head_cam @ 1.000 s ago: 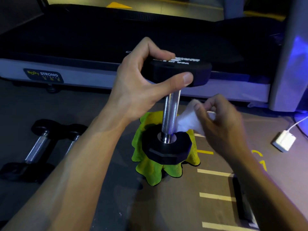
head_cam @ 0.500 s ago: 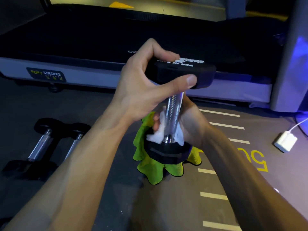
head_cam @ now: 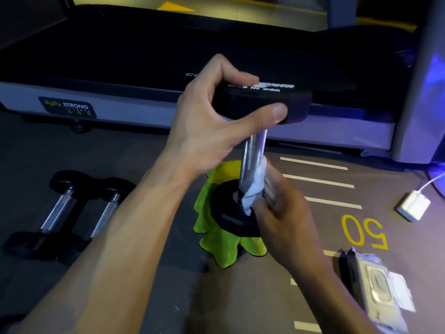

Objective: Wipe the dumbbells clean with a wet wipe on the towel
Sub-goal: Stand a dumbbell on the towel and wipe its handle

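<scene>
Treadmill (head_cam: 144,56) spans the back of the view, dark belt, pale side rail with a "BODY STRONG" label. Floor (head_cam: 156,153) in front is grey with white dashes and a yellow "50".

Two spare dumbbells (head_cam: 72,208) lie side by side on the floor at left, well apart from the towel.

Working dumbbell (head_cam: 252,150) stands upright on end, lower head resting on the yellow-green towel (head_cam: 224,247), which is bunched on the floor beneath it. Chrome handle vertical and knurled.

Left hand (head_cam: 212,121) holds the top head: thumb across the near edge, fingers curled over the far edge; grip clamped on the head.

Right hand (head_cam: 279,213) presses the white wet wipe (head_cam: 255,186) against the right side of the handle's lower part, just above the lower head. The hand is motion-blurred; its grip looks clamped on the wipe, fingers bent around it.

Wipes pack (head_cam: 375,288) lies on the floor at lower right, flap side up. White charger (head_cam: 413,205) with cable sits on the floor at right.
</scene>
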Available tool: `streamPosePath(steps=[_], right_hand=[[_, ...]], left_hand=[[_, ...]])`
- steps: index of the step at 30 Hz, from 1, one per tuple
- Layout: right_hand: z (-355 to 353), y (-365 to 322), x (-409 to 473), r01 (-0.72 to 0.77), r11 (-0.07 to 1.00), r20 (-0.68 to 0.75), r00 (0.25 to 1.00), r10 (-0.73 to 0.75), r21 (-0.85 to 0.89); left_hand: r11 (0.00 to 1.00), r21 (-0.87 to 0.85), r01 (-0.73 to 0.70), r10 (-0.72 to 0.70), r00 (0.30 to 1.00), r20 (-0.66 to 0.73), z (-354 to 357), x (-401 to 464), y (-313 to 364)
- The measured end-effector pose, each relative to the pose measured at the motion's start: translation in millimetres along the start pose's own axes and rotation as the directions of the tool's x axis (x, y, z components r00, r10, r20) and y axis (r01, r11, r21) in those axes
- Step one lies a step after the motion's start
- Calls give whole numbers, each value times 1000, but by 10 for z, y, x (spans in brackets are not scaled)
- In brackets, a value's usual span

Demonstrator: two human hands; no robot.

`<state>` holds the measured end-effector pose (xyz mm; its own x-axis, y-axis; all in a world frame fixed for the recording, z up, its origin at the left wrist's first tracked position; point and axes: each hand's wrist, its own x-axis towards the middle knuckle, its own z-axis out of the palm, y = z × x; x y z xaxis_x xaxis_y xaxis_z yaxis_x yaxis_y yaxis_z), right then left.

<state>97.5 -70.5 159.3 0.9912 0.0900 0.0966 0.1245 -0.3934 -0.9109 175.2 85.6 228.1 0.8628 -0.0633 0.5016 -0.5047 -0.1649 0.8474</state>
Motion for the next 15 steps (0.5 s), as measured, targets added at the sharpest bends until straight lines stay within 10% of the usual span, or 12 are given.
streamPosePath(steps=[2,11,15], right_hand=[[-14,106,39,-20,959,-29,1000,13,-282],[74,-4,348,15,990,-256,965,-52,-144],[8,43,225,67,966,-6,997,-71,-250]], left_hand=[[1000,-2,-1,1,1000,4,19,1,4],[1000,13,13,-13,1000,-10,36,2,-7],[1000,-3,20,-20,1000,-19,13,23,-28]])
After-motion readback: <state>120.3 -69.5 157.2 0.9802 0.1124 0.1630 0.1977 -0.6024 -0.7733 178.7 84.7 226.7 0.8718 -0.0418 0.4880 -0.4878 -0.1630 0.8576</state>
